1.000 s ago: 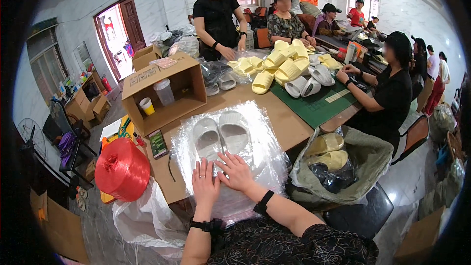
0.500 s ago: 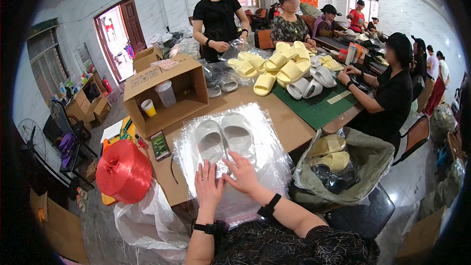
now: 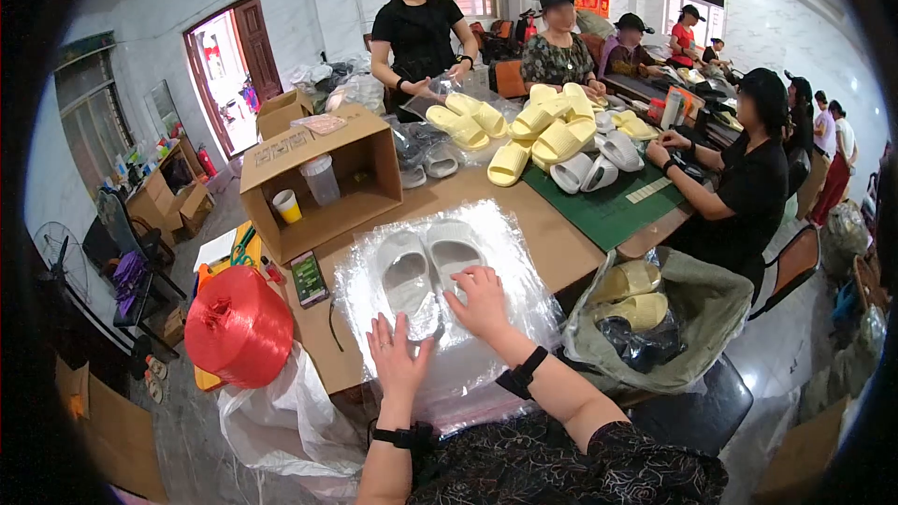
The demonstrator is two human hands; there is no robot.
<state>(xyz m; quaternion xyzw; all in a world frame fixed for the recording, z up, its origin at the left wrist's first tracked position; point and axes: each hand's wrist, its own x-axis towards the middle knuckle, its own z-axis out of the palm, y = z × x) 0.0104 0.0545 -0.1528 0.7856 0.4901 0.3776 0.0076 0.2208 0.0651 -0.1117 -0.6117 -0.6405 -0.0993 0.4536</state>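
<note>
A pair of light grey slide slippers lies side by side, toes pointing away from me, on the table. Clear plastic film covers them, and shiny clear plastic bags are stacked flat beneath. My left hand rests on the plastic just below the left slipper's heel, its fingers spread. Reaching further forward, my right hand lies over the heel part of the right slipper, fingers stretched out and pressing on the film. Whether the slippers are fully inside a bag, I cannot tell.
Left are a red twine spool, a phone and an open cardboard box. Yellow slippers pile up beyond a green cutting mat. A lined bin stands right. Co-workers sit and stand around the table.
My right hand has moved forward onto the right slipper, away from my left hand, which has slid slightly back. Across the table, the standing co-worker's hands have moved apart.
</note>
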